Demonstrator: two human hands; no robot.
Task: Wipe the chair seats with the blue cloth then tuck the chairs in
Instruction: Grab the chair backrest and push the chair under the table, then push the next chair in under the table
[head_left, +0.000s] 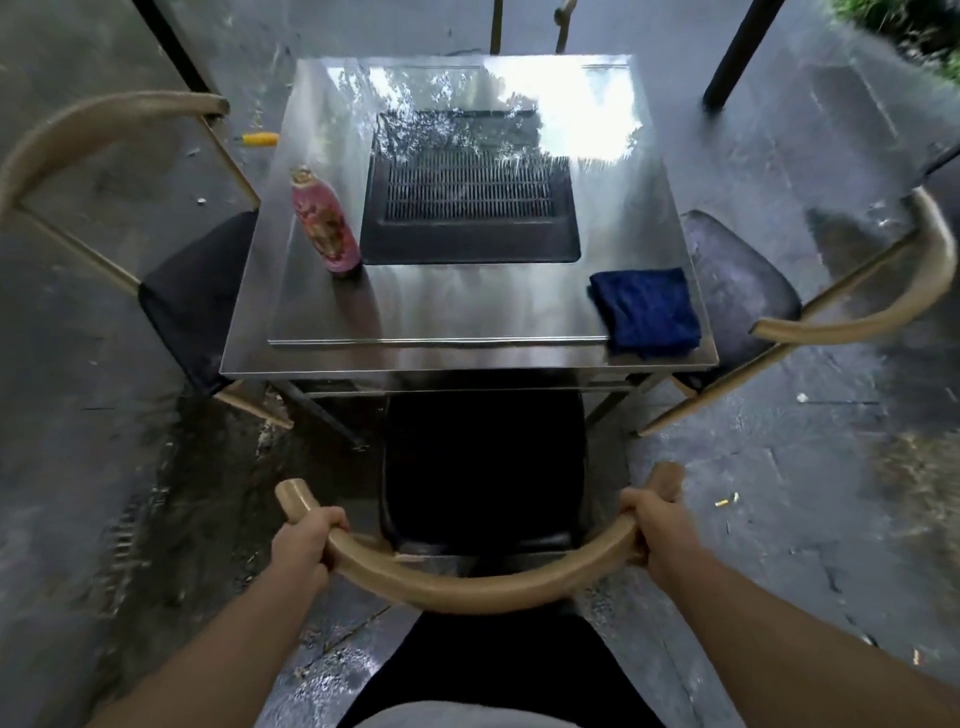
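A folded blue cloth (647, 312) lies on the near right corner of the steel table (467, 332). Directly in front of me stands a chair with a black seat (483, 467) and a curved tan backrest (467, 587); the seat's far part is under the table edge. My left hand (306, 543) grips the backrest's left side and my right hand (660, 530) grips its right side. A second chair (192, 306) stands at the table's left and a third chair (743, 291) at its right, both with seats partly under the table.
A pink bottle (324, 223) stands on the table's left part, beside a sunken black grill (467, 197) in the middle. The wet dark floor (156, 493) has cigarette butts (727, 500) at the right. Dark posts (737, 52) rise at the back.
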